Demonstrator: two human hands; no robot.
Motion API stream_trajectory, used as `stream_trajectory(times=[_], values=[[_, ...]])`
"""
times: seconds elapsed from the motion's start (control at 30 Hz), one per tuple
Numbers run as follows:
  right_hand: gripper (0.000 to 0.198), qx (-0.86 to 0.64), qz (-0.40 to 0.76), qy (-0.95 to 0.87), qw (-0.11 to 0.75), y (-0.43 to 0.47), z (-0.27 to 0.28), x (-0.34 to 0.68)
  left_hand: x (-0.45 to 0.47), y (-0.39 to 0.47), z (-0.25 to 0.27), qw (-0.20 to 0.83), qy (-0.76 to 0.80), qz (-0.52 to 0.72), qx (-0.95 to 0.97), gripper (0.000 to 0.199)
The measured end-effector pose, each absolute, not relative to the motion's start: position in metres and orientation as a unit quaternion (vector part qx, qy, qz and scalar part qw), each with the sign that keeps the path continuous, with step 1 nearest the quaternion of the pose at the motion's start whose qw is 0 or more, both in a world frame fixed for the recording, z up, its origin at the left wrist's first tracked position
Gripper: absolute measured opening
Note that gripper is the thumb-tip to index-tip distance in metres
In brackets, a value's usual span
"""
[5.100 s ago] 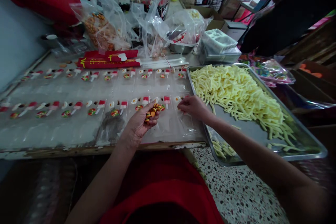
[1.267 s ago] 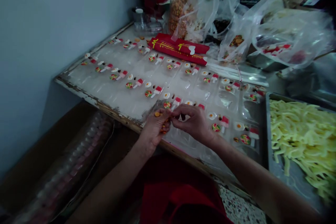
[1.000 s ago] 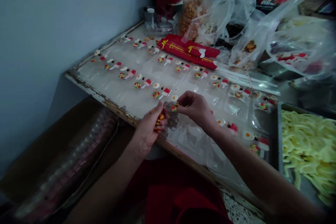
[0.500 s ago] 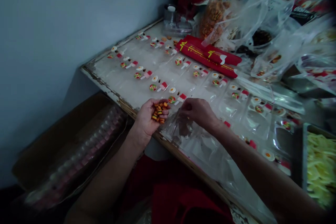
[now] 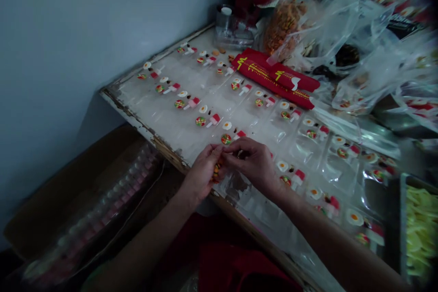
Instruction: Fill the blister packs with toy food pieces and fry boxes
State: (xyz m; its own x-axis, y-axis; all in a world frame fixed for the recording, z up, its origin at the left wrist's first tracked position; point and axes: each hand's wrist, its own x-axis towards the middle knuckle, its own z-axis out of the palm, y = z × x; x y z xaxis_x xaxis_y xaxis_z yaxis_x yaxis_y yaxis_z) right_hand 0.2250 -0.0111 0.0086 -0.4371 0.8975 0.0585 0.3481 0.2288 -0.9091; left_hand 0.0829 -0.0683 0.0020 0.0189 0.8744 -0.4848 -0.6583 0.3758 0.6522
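The worktop [image 5: 127, 94] has a pale surface, its white paint flaking along the near edge to show wood. Clear plastic packets [image 5: 304, 139] lie flat across it, with two rows of miniatures at them: fried eggs [image 5: 226, 125], multicoloured pizza-like discs [image 5: 200, 121], red-and-white ice lollies [image 5: 213, 120] and dark brown bits [image 5: 207, 112]. Behind the far row rest red packages with yellow print [image 5: 273, 82], beside clear plastic strips [image 5: 356, 130]. Loose orange discs [image 5: 219, 51], clear plastic containers [image 5: 232, 32] and a bag of orange pieces [image 5: 284, 27] sit farther back. A metal tray [image 5: 404, 223] bearing yellow strips stands far right.
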Motion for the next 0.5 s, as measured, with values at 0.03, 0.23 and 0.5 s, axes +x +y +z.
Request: stream_trajectory(times=[0.03, 0.23, 0.5], values=[[0.017, -0.458, 0.467, -0.692, 0.306, -0.014, 0.005, 0.225, 0.087, -0.07, 0.002, 0.688, 0.456, 0.552, 0.121, 0.037], [0.016, -0.486, 0.53, -0.617, 0.319, -0.015, 0.006, 0.215, 0.093, -0.068, 0.006, 0.645, 0.483, 0.585, 0.095, 0.038], [0.008, -0.442, 0.255, -0.842, 0.177, 0.041, -0.004, 0.187, 0.035, -0.045, 0.006, 0.631, 0.413, 0.657, -0.007, 0.026]])
